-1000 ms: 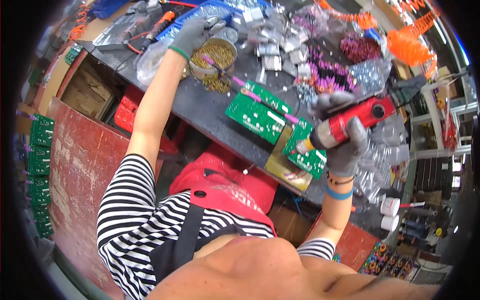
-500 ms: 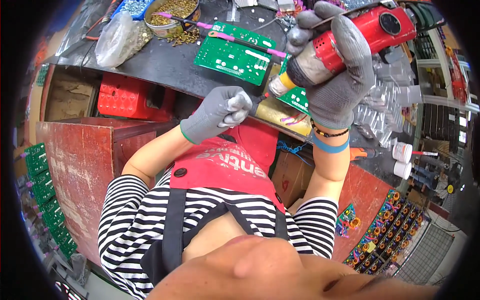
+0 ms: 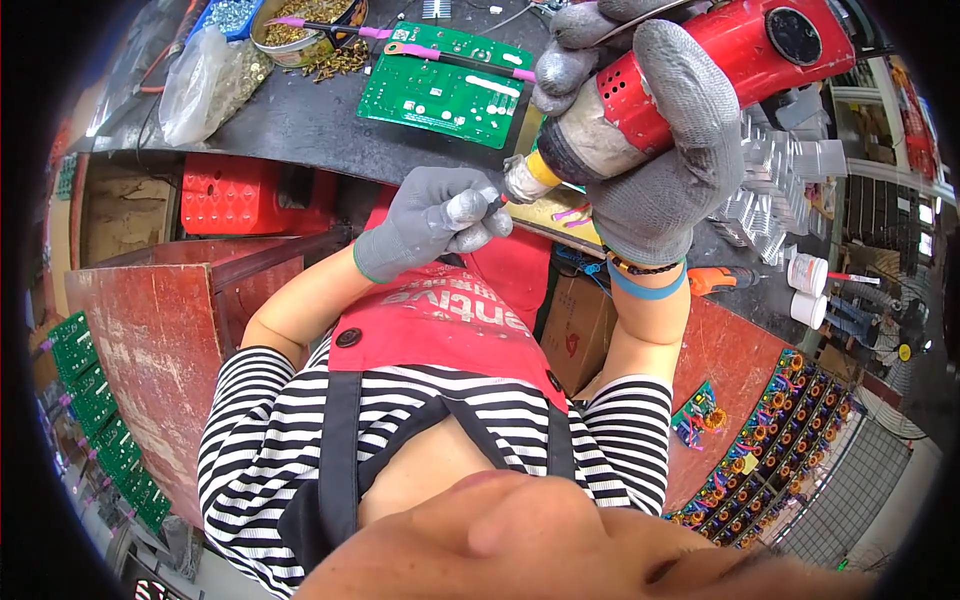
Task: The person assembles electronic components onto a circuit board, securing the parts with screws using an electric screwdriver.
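My right hand (image 3: 665, 165), in a grey coated glove, is wrapped round a red power screwdriver (image 3: 725, 75). The tool's worn pale nose (image 3: 530, 178), banded in yellow, points down and to the left. My left hand (image 3: 430, 222), gloved alike, has its fingers pinched together right at the tool's bit (image 3: 496, 204). Whatever lies between those fingertips is too small and covered to name. Behind the tool's nose a green circuit board (image 3: 440, 95) lies on the dark bench, crossed by a black cable (image 3: 465, 62) with purple ends and a ring lug.
Left on the bench are a clear plastic bag (image 3: 200, 95) of small parts, a tub (image 3: 275, 50) of brass screws and a blue tray (image 3: 225, 18). Metal heat sinks (image 3: 765, 205), white jars (image 3: 806, 272) and an orange-handled tool (image 3: 722, 279) lie on the right. Below stands a red bin (image 3: 230, 195).
The screwdriver's nose has come down and left, and my left hand has moved slightly right, so the fingertips now meet the bit. The view has shifted a little.
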Tool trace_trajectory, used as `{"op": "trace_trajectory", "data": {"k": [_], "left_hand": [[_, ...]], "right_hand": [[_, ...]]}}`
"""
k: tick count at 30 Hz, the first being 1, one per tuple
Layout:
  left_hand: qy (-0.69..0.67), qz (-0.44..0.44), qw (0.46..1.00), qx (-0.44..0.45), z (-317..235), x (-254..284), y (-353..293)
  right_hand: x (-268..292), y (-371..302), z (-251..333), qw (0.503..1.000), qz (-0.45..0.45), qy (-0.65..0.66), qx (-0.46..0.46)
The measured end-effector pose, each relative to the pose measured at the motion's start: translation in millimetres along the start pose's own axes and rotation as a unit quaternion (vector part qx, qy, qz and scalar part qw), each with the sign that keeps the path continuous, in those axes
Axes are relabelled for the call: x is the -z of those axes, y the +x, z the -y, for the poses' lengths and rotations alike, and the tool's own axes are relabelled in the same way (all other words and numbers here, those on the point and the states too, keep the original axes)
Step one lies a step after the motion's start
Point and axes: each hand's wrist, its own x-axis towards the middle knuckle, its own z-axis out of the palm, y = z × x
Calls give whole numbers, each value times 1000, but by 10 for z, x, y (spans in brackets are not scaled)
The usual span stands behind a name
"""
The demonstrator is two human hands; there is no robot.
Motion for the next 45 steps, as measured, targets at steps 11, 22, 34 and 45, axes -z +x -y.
{"op": "trace_trajectory", "data": {"k": [11, 22, 34, 45], "left_hand": [[-116, -65, 990, 47, 35, -217, -5], [-130, -24, 989, 61, -32, -163, 36], [-42, -273, 960, 41, 14, 259, -281], [51, -389, 920, -28, -90, 767, -334]], "right_hand": [[187, 19, -354, 939, 107, -173, 277], [434, 192, -451, 927, 222, -130, 274], [-325, 444, -380, 990, -128, -17, -60], [-328, 632, -713, 991, -126, -27, -25]]}}
